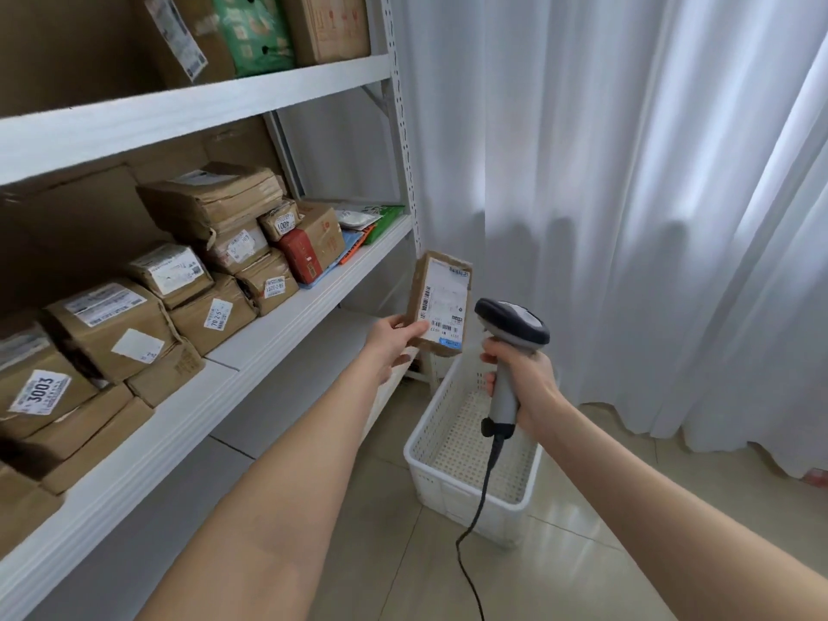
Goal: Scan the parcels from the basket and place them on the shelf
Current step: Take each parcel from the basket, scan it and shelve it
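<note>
Scanning is in hand: left hand [394,347] pinches parcel [441,302], right hand [522,378] grips scanner [511,338] (basket [466,486] seemingly empty); shelving follows, left shelf [286,324].

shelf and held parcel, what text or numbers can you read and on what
"3003": white sticker on a brown box, middle shelf, far left.
"70 2-5", roughly: sticker on a brown parcel.
Too small to read: label print on the held parcel in the left hand.
Other shelf labels: blurred.
</note>
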Demonstrator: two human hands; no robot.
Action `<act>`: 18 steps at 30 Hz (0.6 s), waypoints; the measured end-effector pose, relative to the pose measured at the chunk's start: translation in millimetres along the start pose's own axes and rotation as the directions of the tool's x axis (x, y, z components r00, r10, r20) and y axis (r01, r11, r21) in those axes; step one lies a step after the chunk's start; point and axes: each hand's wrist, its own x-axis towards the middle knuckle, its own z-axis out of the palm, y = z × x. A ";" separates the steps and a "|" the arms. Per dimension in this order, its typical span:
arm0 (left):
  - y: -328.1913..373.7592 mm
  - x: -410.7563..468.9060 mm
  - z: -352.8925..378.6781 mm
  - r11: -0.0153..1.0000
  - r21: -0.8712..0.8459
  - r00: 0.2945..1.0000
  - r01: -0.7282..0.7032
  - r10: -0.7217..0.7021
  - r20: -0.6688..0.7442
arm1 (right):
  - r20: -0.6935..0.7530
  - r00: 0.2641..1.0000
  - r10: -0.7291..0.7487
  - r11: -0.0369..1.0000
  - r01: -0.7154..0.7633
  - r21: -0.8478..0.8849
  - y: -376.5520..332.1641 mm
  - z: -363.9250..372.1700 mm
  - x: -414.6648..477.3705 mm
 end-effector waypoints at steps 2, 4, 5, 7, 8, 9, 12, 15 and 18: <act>7.6 -6.0 -12.2 1.000 0.003 0.999 0.002 -0.002 -0.041 | 0.009 1.000 -0.003 1.000 0.002 0.019 -7.8 2.5 2.1; 13.5 -10.3 -21.6 0.999 0.033 0.998 0.001 0.001 -0.062 | 0.026 1.000 0.001 1.000 -0.001 -0.016 -11.7 3.3 4.1; 15.9 -13.3 -24.6 0.999 0.050 0.998 -0.002 0.005 -0.065 | 0.037 0.999 0.004 0.999 -0.003 -0.035 -12.0 3.5 5.0; 20.8 -19.0 -28.6 0.998 0.057 0.997 -0.011 0.015 -0.081 | 0.054 0.998 0.012 0.998 -0.009 -0.061 -12.0 6.6 5.6; 22.8 -21.8 -30.5 0.998 0.056 0.995 -0.012 0.018 -0.097 | 0.053 0.998 0.013 0.998 -0.010 -0.069 -11.7 9.5 6.1; 25.4 -25.1 -32.3 0.999 0.050 0.993 -0.009 0.014 -0.116 | 0.049 0.999 0.011 0.997 -0.007 -0.075 -11.6 13.1 7.7; 32.6 -35.0 -45.1 0.999 -0.023 0.983 0.026 -0.030 -0.183 | 0.067 0.998 0.011 0.997 -0.006 -0.074 -13.6 31.7 13.6; 38.1 -50.1 -69.9 0.990 -0.135 0.966 0.028 -0.062 -0.249 | 0.147 0.989 0.026 0.997 -0.015 -0.073 -10.1 64.8 17.3; 41.8 -68.8 -99.7 0.976 -0.215 0.938 -0.014 -0.062 -0.342 | 0.260 0.965 0.036 0.998 -0.020 -0.065 -3.1 107.8 12.7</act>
